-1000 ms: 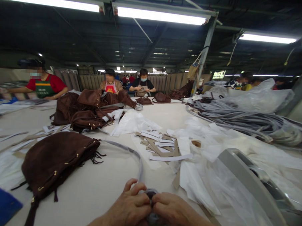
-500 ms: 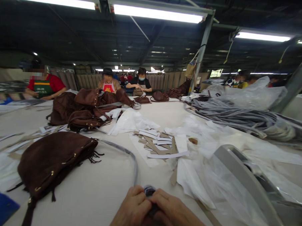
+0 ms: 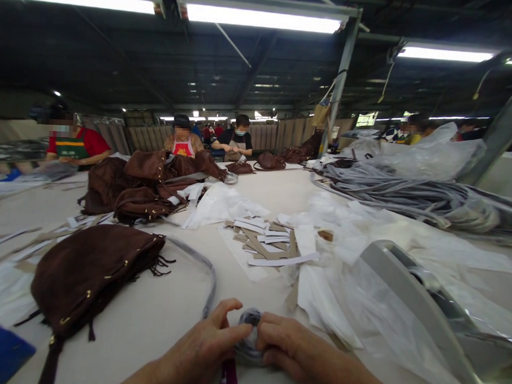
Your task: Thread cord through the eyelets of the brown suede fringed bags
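1. Found film-wrapped coil (image 3: 245,351) between both hands, to the right of the fringed brown bag (image 3: 95,273) and nearer the camera.
2. Noted right hand (image 3: 294,343), right of the bag, with fingers curled in and pinching the coil's edge.
3. Noted left hand (image 3: 209,340), closer to the bag, with one finger raised and another touching the coil; cannot tell whether gripping.
4. Traced grey-wrapped strap (image 3: 212,269) from the bag to behind the left hand.
5. Recorded card strips (image 3: 266,243) right of the bag.
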The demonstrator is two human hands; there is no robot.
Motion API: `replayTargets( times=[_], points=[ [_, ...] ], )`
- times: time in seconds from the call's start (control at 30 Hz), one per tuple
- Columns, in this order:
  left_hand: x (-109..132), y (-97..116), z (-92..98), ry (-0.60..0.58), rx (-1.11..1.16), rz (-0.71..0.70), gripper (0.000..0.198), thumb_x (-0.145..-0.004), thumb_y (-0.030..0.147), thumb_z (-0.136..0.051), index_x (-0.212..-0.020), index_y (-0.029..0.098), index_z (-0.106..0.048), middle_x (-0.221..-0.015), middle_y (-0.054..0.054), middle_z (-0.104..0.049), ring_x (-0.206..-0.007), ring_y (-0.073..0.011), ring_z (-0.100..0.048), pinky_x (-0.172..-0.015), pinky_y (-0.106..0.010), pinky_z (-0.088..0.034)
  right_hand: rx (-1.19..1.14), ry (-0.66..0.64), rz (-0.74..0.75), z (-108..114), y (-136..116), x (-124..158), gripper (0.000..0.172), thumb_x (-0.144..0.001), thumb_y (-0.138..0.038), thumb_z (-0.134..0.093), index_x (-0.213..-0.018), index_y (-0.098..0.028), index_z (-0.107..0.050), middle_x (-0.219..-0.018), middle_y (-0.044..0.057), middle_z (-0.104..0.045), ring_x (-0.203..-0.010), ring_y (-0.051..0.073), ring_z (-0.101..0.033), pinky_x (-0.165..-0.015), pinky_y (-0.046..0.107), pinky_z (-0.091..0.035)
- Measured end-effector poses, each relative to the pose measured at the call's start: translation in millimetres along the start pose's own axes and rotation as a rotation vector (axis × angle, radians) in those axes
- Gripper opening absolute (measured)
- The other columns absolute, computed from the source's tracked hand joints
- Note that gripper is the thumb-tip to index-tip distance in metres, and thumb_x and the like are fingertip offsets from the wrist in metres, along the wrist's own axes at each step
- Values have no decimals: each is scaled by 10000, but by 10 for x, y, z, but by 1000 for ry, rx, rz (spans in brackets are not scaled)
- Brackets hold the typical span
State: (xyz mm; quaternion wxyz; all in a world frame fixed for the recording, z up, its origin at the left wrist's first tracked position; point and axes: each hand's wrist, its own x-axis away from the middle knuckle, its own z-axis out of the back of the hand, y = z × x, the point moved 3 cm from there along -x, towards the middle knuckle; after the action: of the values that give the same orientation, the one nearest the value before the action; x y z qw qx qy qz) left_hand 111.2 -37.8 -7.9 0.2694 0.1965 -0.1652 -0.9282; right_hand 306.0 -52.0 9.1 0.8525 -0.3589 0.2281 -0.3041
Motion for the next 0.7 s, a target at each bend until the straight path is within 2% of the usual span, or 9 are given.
replayTargets(
  times=[0.07, 0.17, 0.27, 0.33, 0.4, 0.47, 0.6, 0.7],
  points=[
    [-52, 24, 31, -51, -71, -20, 355, -833, 38, -451, -1091, 249, -575, -1250, -66, -474, -689, -91, -539, -650, -191, -462, -13, -14, 32, 20, 24, 11, 194, -743, -18, -545, -776, -205, -509, -936, -4, -582, -880, 137, -541, -777, 208, -410],
    [-131, 62, -12, -88, -179, -94, 208, -848, 82, -478, -981, 212, -573, -1159, -53, -531, -816, -143, -577, -714, -208, -483, 36, -5, 27, 16, 67, 24, 186, -753, -29, -536, -807, -207, -534, -950, -1, -604, -877, 138, -561, -767, 207, -423],
    [-182, 97, -212, -25, -226, -96, 131, -859, 130, -492, -969, 183, -541, -1008, -61, -595, -864, -182, -586, -748, -239, -501, 259, 22, -81, -100, 146, 31, 242, -774, -42, -506, -935, -208, -578, -994, 32, -634, -874, 171, -595, -767, 241, -452],
    [-199, 113, -365, 55, -254, -30, 113, -841, 128, -503, -939, 173, -535, -929, -64, -608, -783, -180, -591, -685, -239, -506, 440, 53, -154, -229, 220, 34, 317, -784, -43, -487, -1053, -184, -578, -1034, 79, -645, -881, 207, -616, -765, 273, -471],
    [-210, 131, -444, 103, -292, 15, 118, -829, 112, -515, -930, 171, -537, -908, -65, -615, -740, -176, -597, -625, -232, -496, 550, 89, -178, -337, 290, 36, 330, -799, -33, -467, -1085, -155, -578, -1025, 109, -655, -871, 223, -631, -749, 282, -482],
    [-226, 146, -400, 74, -329, -8, 87, -832, 136, -551, -904, 184, -538, -898, -46, -624, -722, -171, -597, -596, -232, -478, 565, 104, -150, -368, 335, 40, 274, -827, -37, -462, -1027, -166, -598, -984, 90, -663, -846, 208, -633, -726, 267, -479],
    [-236, 156, -129, -87, -354, -177, 124, -821, 237, -626, -862, 206, -514, -909, 2, -633, -705, -159, -566, -630, -256, -453, 496, -4, -59, -212, 320, 44, 154, -845, -77, -528, -895, -193, -616, -938, 33, -664, -811, 163, -612, -701, 231, -453],
    [-212, 142, -125, -41, -392, -216, 105, -826, 217, -592, -893, 200, -514, -872, -11, -625, -692, -160, -562, -590, -249, -424, 492, -82, -62, -126, 257, 13, 157, -843, -70, -519, -881, -186, -618, -930, 34, -665, -820, 167, -612, -700, 239, -445]
  ],
)
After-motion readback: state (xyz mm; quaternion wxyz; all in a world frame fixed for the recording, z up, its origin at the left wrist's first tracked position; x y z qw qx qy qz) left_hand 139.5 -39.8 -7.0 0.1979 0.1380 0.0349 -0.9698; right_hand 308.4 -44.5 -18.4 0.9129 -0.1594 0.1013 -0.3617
